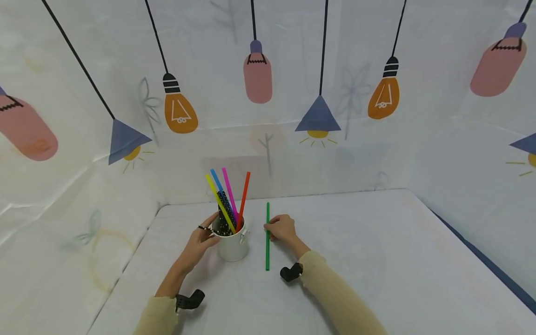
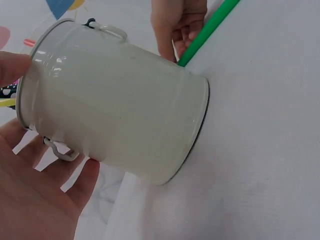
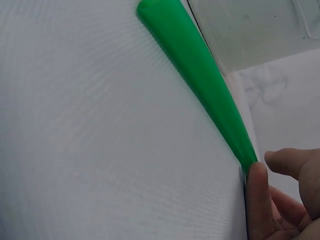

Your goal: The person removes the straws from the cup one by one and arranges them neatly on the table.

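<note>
My left hand (image 1: pixel 197 244) grips a small white bucket (image 1: pixel 233 246) near its rim, the thumb on the near side and the fingers round the far side. Yellow, blue, pink and red straws (image 1: pixel 245 197) stand in it beside black speckled ones (image 1: pixel 222 214). In the left wrist view the bucket (image 2: pixel 120 100) fills the middle. My right hand (image 1: pixel 283 229) has thumb and index finger on either side of a green straw (image 1: pixel 268 256), which lies lengthwise just right of the bucket. In the right wrist view a fingertip (image 3: pixel 257 172) touches the straw (image 3: pixel 200 75); its far part is hidden.
A white table (image 1: pixel 347 260) spreads under both hands. Behind and beside it hangs a pale sheet (image 1: pixel 293 158) printed with lamps and bulbs. Each wrist wears a black camera, such as the left one (image 1: pixel 190 300).
</note>
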Motion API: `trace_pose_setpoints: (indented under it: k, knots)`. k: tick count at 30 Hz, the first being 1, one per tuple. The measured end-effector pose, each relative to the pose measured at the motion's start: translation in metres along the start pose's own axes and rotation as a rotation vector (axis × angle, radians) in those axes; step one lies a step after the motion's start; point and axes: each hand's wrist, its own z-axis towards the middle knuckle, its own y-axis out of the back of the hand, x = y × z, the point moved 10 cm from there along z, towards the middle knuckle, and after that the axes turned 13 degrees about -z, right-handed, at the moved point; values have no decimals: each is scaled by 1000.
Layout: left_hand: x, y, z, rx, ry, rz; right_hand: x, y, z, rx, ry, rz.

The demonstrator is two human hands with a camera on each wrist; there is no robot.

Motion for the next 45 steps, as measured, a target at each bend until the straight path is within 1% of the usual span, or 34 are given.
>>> trace_pose_setpoints:
  k: [1, 4, 8, 13, 16, 17, 20, 23, 27, 29, 32, 34, 36, 39, 42, 45]
  knots:
    - [1, 2, 0, -6, -2, -6, 1, 1, 0, -2, 1, 2]
    - [4, 8, -2, -33, 16, -29, 2, 1, 1, -4, 4, 7]
    - [6, 16, 0, -77, 40, -2, 2, 0, 2, 6, -2, 19]
    - [0, 20, 9, -128, 68, 66, 4, 2, 3, 3, 6, 20]
    - [-1, 22, 15, -162, 101, 55, 4, 3, 3, 3, 5, 19]
    - [0, 24, 17, -182, 113, 45, 4, 4, 2, 4, 1, 19]
    - [5, 32, 21, -268, 152, 4, 5, 5, 1, 12, -3, 20]
    - [13, 43, 21, -404, 185, -84, 6, 5, 0, 21, -5, 23]
    - [21, 51, 18, -571, 212, -209, 8, 4, 0, 34, -3, 17]
    - [23, 53, 17, -628, 222, -236, 8, 5, 0, 36, -4, 15]
    - [23, 52, 14, -678, 232, -227, 8, 6, 1, 37, -4, 23]
    - [21, 51, 12, -692, 231, -196, 9, 7, 0, 38, -1, 28]
    - [20, 50, 9, -700, 232, -157, 10, 9, 0, 28, 19, 25]
    - [17, 48, 4, -684, 212, -104, 14, 13, -2, -11, 59, 32]
    - [12, 44, -1, -638, 172, -47, 25, 19, -7, -43, 107, 94]
    - [4, 36, -6, -560, 121, 33, 42, 21, -14, -30, 154, 187]
